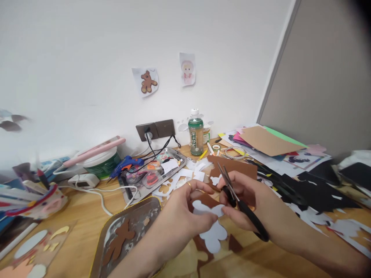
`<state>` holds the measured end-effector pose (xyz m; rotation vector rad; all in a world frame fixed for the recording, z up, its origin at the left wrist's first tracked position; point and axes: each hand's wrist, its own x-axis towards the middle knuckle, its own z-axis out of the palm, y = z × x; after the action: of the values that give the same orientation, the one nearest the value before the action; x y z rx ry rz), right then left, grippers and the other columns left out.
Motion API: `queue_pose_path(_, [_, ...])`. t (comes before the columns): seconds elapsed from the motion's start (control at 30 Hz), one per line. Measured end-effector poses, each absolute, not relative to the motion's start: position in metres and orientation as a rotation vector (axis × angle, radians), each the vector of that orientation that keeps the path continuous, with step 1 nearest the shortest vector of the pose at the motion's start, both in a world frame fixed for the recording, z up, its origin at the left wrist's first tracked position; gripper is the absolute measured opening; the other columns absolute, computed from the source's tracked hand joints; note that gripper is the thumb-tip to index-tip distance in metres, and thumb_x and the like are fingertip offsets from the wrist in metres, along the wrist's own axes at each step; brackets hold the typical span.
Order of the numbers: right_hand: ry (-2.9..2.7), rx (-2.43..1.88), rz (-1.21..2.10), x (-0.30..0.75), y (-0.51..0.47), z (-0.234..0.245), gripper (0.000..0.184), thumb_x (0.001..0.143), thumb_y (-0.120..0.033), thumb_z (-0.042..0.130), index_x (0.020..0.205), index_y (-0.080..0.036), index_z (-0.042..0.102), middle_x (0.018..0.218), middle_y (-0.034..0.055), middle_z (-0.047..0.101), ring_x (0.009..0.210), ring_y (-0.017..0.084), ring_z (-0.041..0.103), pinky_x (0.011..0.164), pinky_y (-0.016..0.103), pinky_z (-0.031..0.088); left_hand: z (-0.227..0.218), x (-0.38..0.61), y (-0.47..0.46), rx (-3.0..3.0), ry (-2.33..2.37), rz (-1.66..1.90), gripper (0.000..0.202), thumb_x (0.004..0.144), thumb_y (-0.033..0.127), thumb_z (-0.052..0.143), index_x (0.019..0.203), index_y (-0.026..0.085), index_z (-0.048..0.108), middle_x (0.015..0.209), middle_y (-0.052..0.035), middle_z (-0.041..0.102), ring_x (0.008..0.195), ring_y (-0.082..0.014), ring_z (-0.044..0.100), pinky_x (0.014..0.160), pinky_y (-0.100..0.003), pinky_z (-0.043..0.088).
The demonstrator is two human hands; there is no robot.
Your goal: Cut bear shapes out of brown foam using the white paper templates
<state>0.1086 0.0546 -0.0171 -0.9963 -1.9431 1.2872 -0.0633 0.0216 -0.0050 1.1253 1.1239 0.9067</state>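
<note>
My left hand (181, 218) pinches a white bear-shaped paper cutout (213, 234) between thumb and fingers, over the middle of the desk. My right hand (252, 195) has black-handled scissors (251, 220) hooked on its fingers, the blades pointing up and away from the paper. The right thumb and a fingertip also touch the cutout's right edge. Beneath the hands lie brown scraps (203, 247). To the left, a tray with a yellow rim (100, 247) holds a brown bear-shaped cutout (120, 239).
A blue glue gun (124, 166) lies by a clear case (127, 193). Behind stands a green-labelled bottle (196, 135). Paper sheets (269, 141) are stacked at back right, with black scraps (315, 193) nearer. A pen holder (43, 206) stands left. White cables (101, 197) cross the desk.
</note>
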Motion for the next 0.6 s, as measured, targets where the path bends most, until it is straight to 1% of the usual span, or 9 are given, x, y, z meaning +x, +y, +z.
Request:
queue_pose_path(0.1, [-1.934, -0.965, 1.287, 0.110, 0.057, -0.019, 0.024, 0.075, -0.009, 0.055, 0.090, -0.024, 0.046, 0.074, -0.0053, 0.054, 0.062, 0.010, 0.051, 0.055, 0.020, 0.041, -0.008, -0.063, 0.024, 1.027, 1.144, 1.005, 0.033, 0.064, 0.011, 0.069, 0.091, 0.018, 0.052, 0.070, 0.0003, 0.067, 0.051, -0.0102, 0.058, 0.049, -0.021, 0.044])
queue_pose_path(0.17, [-1.920, -0.982, 1.281, 0.111, 0.060, -0.020, 0.023, 0.075, -0.010, 0.057, 0.091, -0.023, 0.047, 0.074, -0.0049, 0.054, 0.061, 0.010, 0.050, 0.055, 0.020, 0.041, -0.008, -0.061, 0.025, 0.928, 1.115, 1.096, 0.027, 0.068, 0.018, 0.070, 0.090, 0.016, 0.054, 0.068, -0.0004, 0.067, 0.051, -0.0097, 0.057, 0.051, -0.020, 0.045])
queue_pose_path(0.23, [-1.887, -1.007, 1.263, 0.112, 0.062, -0.022, 0.022, 0.076, -0.015, 0.059, 0.094, -0.024, 0.048, 0.078, -0.0037, 0.056, 0.064, 0.011, 0.052, 0.058, 0.021, 0.043, -0.007, -0.058, 0.024, 0.824, 1.044, 1.196, 0.021, 0.076, 0.030, 0.063, 0.088, 0.014, 0.058, 0.072, -0.0027, 0.068, 0.055, -0.0099, 0.058, 0.054, -0.020, 0.046])
queue_pose_path(0.3, [-1.837, -1.026, 1.219, 0.112, 0.063, -0.023, 0.022, 0.076, -0.021, 0.061, 0.094, -0.024, 0.048, 0.080, -0.0022, 0.057, 0.069, 0.013, 0.055, 0.062, 0.023, 0.045, -0.005, -0.054, 0.022, 0.731, 0.954, 1.284, 0.029, 0.083, 0.040, 0.052, 0.091, 0.014, 0.062, 0.082, -0.0058, 0.068, 0.065, -0.0120, 0.060, 0.059, -0.021, 0.047])
queue_pose_path(0.33, [-1.809, -1.028, 1.190, 0.111, 0.064, -0.024, 0.022, 0.076, -0.024, 0.062, 0.093, -0.024, 0.048, 0.080, -0.0020, 0.057, 0.070, 0.014, 0.056, 0.063, 0.024, 0.046, -0.005, -0.052, 0.020, 0.697, 0.915, 1.310, 0.033, 0.083, 0.042, 0.051, 0.093, 0.014, 0.063, 0.086, -0.0068, 0.068, 0.069, -0.0135, 0.060, 0.061, -0.022, 0.048])
queue_pose_path(0.37, [-1.785, -1.035, 1.162, 0.111, 0.063, -0.024, 0.021, 0.076, -0.025, 0.062, 0.092, -0.023, 0.048, 0.078, -0.0019, 0.057, 0.070, 0.014, 0.057, 0.063, 0.024, 0.047, -0.005, -0.050, 0.019, 0.667, 0.894, 1.323, 0.032, 0.081, 0.042, 0.053, 0.095, 0.015, 0.064, 0.090, -0.0071, 0.067, 0.073, -0.0153, 0.060, 0.062, -0.024, 0.049])
queue_pose_path(0.43, [-1.755, -1.037, 1.124, 0.109, 0.062, -0.024, 0.019, 0.077, -0.024, 0.061, 0.089, -0.023, 0.047, 0.076, -0.0021, 0.057, 0.068, 0.014, 0.057, 0.063, 0.024, 0.048, -0.008, -0.047, 0.017, 0.650, 0.929, 1.312, 0.028, 0.073, 0.034, 0.066, 0.094, 0.016, 0.066, 0.090, -0.0062, 0.066, 0.074, -0.0166, 0.060, 0.061, -0.025, 0.051])
queue_pose_path(0.5, [-1.748, -1.029, 1.122, 0.107, 0.058, -0.024, 0.019, 0.077, -0.021, 0.060, 0.089, -0.023, 0.046, 0.075, -0.0025, 0.056, 0.066, 0.013, 0.057, 0.061, 0.023, 0.047, -0.012, -0.044, 0.016, 0.675, 1.024, 1.260, 0.026, 0.063, 0.023, 0.075, 0.085, 0.014, 0.067, 0.080, -0.0047, 0.066, 0.067, -0.0143, 0.059, 0.056, -0.024, 0.051])
queue_pose_path(0.6, [-1.778, -0.996, 1.183, 0.104, 0.053, -0.023, 0.017, 0.078, -0.021, 0.060, 0.088, -0.023, 0.046, 0.075, -0.0033, 0.054, 0.065, 0.012, 0.055, 0.059, 0.021, 0.046, -0.018, -0.042, 0.016, 0.704, 1.136, 1.212, 0.023, 0.058, 0.021, 0.077, 0.076, 0.011, 0.068, 0.066, -0.0027, 0.064, 0.059, -0.0114, 0.057, 0.054, -0.021, 0.050])
